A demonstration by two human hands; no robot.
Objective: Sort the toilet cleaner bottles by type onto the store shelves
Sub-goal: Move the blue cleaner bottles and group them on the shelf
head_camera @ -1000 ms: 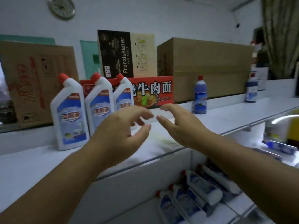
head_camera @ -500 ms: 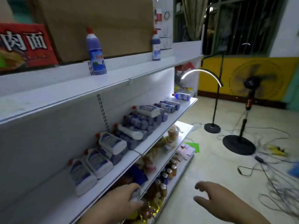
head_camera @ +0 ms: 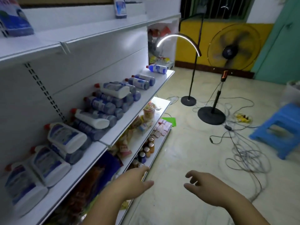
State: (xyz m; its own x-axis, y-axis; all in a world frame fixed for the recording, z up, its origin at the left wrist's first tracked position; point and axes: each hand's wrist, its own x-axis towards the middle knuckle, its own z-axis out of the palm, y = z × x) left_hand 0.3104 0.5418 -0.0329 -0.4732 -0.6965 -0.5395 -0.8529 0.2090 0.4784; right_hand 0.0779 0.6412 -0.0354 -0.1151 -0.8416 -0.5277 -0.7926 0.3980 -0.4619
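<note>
Fetch step: left hand [head_camera: 133,184] and right hand [head_camera: 204,187] empty, fingers loosely spread, held low; bottles [head_camera: 103,103] heaped lying, types mixed, on middle shelf [head_camera: 152,95]; next likely reaching in, gripping one.

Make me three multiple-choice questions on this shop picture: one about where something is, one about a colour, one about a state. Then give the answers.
1. Where is the stool?
A. on the top shelf
B. on the lowest shelf
C. on the floor

2. What colour are the caps of the white bottles?
A. green
B. red
C. black

3. The left hand and right hand are:
A. both open and empty
B. both gripping bottles
C. both pressing on a fan

Answers:
1 C: the stool stands on the floor at the right edge.
2 B: every cap that shows on a white bottle is red.
3 A: the fingers of both hands are loosely spread and hold nothing.
</note>
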